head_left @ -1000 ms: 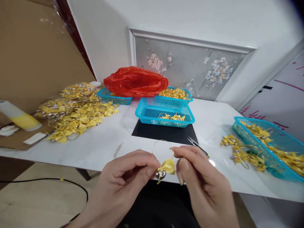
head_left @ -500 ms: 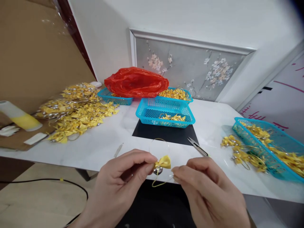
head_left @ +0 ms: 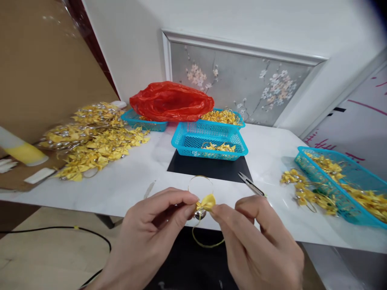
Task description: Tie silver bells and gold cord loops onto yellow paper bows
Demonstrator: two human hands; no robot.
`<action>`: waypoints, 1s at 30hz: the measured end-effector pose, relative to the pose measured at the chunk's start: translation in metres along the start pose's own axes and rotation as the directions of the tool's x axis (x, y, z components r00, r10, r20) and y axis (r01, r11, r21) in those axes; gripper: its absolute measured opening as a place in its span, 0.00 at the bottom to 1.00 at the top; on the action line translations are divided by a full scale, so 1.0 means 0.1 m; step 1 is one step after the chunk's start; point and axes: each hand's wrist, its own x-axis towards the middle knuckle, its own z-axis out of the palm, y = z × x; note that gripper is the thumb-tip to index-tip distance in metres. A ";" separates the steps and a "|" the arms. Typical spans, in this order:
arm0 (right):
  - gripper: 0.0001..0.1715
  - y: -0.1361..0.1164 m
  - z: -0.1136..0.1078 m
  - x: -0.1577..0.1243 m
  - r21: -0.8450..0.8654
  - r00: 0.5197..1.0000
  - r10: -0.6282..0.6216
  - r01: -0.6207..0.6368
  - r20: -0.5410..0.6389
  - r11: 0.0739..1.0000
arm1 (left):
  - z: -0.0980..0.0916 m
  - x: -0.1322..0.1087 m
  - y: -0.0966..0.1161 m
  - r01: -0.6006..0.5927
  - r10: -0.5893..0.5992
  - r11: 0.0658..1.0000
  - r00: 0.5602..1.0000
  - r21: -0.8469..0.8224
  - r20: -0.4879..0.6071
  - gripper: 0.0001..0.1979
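A small yellow ribbon bow [head_left: 208, 202] with a silver bell [head_left: 200, 214] below it is held over the table's front edge. My left hand [head_left: 160, 229] is closed, thumb and forefinger pinching the bow's left side. My right hand [head_left: 256, 237] is closed too, its fingertips pinched against the bow's right wing. A thin yellow cord [head_left: 205, 245] hangs in a curve under the bell and runs up into my right hand; its end is hidden by the fingers. Above the bow stands a thin loop [head_left: 200, 176] of cord.
Before me a blue basket [head_left: 173, 141] holds a few yellow bows, on a black mat [head_left: 193, 165]. Small scissors [head_left: 251, 185] lie right of it. Another blue basket [head_left: 347, 155] is at right. Bagged bows [head_left: 102, 145] heap at left; a red plastic bag [head_left: 172, 100] sits behind.
My right hand has moved left, from beside the bow to touching its right wing. The cord below the bell now hangs in a wider curve. The view has shifted slightly.
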 end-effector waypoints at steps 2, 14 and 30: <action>0.10 0.01 -0.01 0.00 0.000 1.000 -0.004 0.004 0.011 1.000 | 0.00 0.00 -0.01 -0.007 0.007 1.000 1.000 0.005 -0.001 0.13; 0.10 0.00 0.02 0.00 0.012 1.000 0.003 -0.003 -0.009 1.000 | 0.00 -0.02 -0.04 -0.165 0.167 0.974 0.986 0.157 -0.003 0.13; 0.11 0.00 0.06 -0.05 -0.032 0.999 0.010 -0.011 -0.036 0.999 | 0.06 -0.07 -0.13 0.003 0.001 0.999 0.995 0.039 -0.097 0.12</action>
